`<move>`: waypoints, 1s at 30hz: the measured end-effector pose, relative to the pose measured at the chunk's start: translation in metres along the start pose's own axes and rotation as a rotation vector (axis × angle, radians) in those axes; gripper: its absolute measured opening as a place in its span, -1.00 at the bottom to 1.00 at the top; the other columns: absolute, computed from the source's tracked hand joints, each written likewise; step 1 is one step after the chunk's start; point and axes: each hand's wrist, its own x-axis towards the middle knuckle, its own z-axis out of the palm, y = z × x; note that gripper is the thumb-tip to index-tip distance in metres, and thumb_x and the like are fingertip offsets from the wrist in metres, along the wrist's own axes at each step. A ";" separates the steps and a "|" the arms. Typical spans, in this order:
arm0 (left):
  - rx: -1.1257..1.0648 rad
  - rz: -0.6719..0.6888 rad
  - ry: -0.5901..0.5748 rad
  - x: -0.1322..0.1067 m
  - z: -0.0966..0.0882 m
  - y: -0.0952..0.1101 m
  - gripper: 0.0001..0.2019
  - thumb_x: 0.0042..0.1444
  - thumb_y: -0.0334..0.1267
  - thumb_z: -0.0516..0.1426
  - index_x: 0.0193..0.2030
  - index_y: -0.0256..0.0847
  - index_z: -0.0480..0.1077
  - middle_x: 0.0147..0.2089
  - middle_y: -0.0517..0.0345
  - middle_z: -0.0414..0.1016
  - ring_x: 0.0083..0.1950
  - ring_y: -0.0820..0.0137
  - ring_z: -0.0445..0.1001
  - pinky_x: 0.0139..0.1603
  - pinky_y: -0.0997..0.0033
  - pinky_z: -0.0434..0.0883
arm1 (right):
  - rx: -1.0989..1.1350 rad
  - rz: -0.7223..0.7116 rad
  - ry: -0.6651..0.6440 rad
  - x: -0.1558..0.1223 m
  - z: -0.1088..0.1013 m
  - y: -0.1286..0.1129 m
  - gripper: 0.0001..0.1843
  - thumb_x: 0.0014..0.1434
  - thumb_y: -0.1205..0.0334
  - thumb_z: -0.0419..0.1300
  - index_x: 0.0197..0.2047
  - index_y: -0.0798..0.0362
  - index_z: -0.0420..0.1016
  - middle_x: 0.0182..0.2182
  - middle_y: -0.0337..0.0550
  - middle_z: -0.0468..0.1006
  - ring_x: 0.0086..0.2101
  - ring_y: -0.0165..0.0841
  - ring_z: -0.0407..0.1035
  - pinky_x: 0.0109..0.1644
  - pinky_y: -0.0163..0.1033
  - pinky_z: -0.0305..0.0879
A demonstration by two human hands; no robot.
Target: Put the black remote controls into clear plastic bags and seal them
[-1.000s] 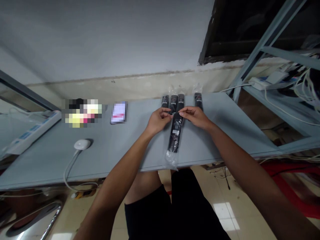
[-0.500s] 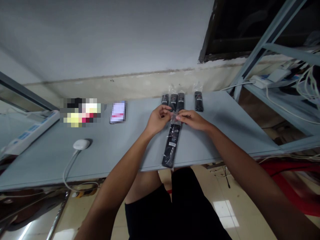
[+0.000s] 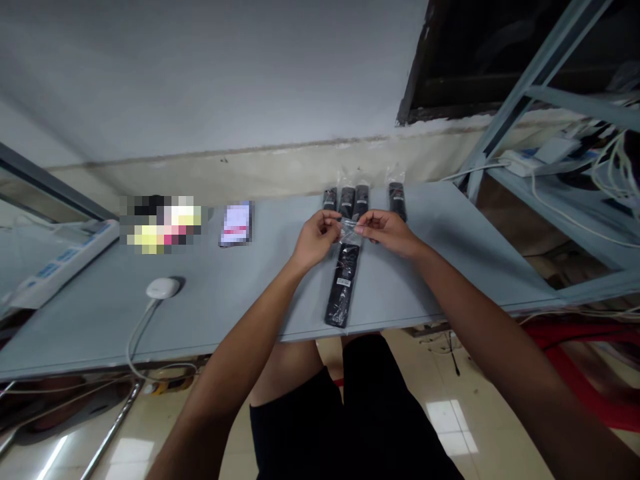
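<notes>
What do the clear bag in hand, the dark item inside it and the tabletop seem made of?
Bag: thin, glossy plastic film, shown by wrinkles and bright glints. Dark item: probably black plastic, going by its straight, even outline; the wrap's glare hides its finish. Tabletop: smooth, pale blue-grey; even colour suggests paint or laminate, core unclear.

A grey table [image 3: 225, 287] bears three bagged black remotes [image 3: 347, 202] side by side at the back and a lone bagged remote [image 3: 397, 200] to their right. A phone [image 3: 236, 223], a pixelated bundle [image 3: 165, 223], a white puck [image 3: 163, 288] and a power strip [image 3: 65, 263] lie leftward. Whether the front remote [image 3: 343, 287] fully rests there is unclear.
</notes>
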 end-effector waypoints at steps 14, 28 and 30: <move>-0.042 -0.164 -0.025 -0.003 -0.002 0.005 -0.57 0.09 -0.04 0.41 -0.06 -0.28 0.46 -0.30 0.16 0.47 -0.31 0.45 0.44 -0.25 0.45 0.44 | 0.203 0.066 0.096 0.001 0.002 0.002 -0.50 -0.09 -0.01 0.61 -0.19 0.02 0.54 -0.31 -0.26 0.60 -0.36 -0.41 0.52 -0.21 -0.22 0.57; -0.072 -0.252 -0.067 -0.006 -0.005 0.013 -0.52 -0.04 0.13 0.43 -0.30 -0.26 0.47 -0.36 0.18 0.45 -0.35 0.46 0.43 -0.35 0.48 0.46 | 0.250 0.402 -0.262 -0.006 0.000 -0.002 -0.65 0.14 -0.01 0.51 -0.16 0.08 0.68 -0.31 -0.10 0.72 -0.33 -0.38 0.62 -0.20 -0.29 0.63; -0.078 -0.250 -0.067 -0.006 -0.005 0.013 -0.52 -0.02 0.14 0.42 -0.29 -0.27 0.48 -0.35 0.17 0.44 -0.34 0.45 0.43 -0.32 0.47 0.47 | 0.248 0.412 -0.255 -0.006 0.000 -0.003 -0.69 0.16 0.01 0.50 -0.19 0.08 0.68 -0.34 -0.11 0.72 -0.37 -0.40 0.61 -0.24 -0.32 0.63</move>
